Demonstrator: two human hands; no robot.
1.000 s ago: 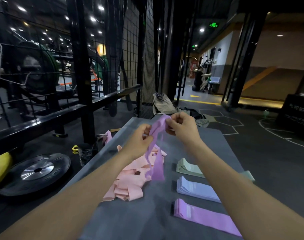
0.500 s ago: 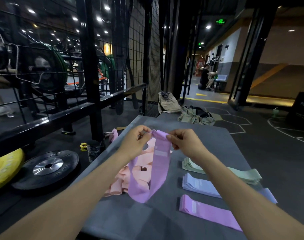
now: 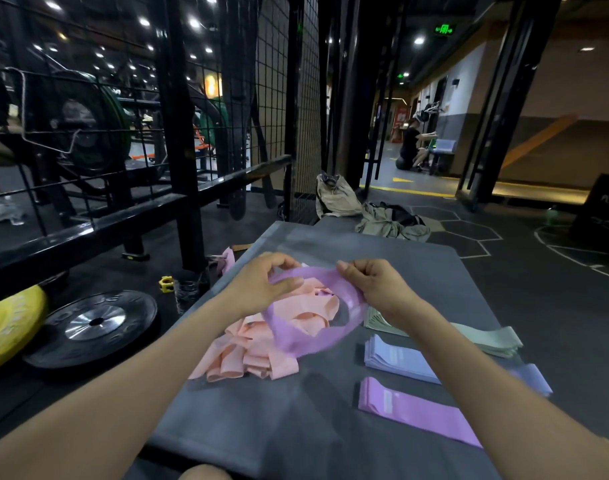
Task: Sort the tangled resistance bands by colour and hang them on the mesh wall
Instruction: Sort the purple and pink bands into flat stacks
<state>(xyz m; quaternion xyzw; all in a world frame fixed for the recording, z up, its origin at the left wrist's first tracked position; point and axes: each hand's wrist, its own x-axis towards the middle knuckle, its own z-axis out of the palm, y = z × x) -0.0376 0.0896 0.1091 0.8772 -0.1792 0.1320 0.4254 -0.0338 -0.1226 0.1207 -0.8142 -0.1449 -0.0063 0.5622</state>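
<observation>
Head view: both hands hold one purple band point(image 3: 310, 336) spread into an open loop above the desk point(image 3: 247, 420), approx centre of frame. Left hand point(image 3: 261, 284) pinches the loop's top edge w/ thumb and fingertips; right hand point(image 3: 372, 285) has fingers curled round the top edge at 1 o'clock from the left. Loop hangs down over the pink pile point(image 3: 261, 341), which lies loose and tangled at 7 o'clock from the hands.

Sorted so far, at 4 o'clock from the hands: a green stack point(image 3: 483, 337), a blue stack point(image 3: 400, 358) nearer the viewer, then a flat purple stack point(image 3: 414, 410) nearest.

Step in hand, prob.: sorting, i.e. this band is freed from the tangle and opened out to flatten. Hanging not begun, as far as visible; the mesh wall point(image 3: 279, 98) stands at 11–12 o'clock, beyond the desk's far edge.

Next move likely needs: press the loop flat, no twist, carry it to 5 o'clock and lay it square on the purple stack. Keep it clear of the pink pile so it doesn't drag strands along.
</observation>
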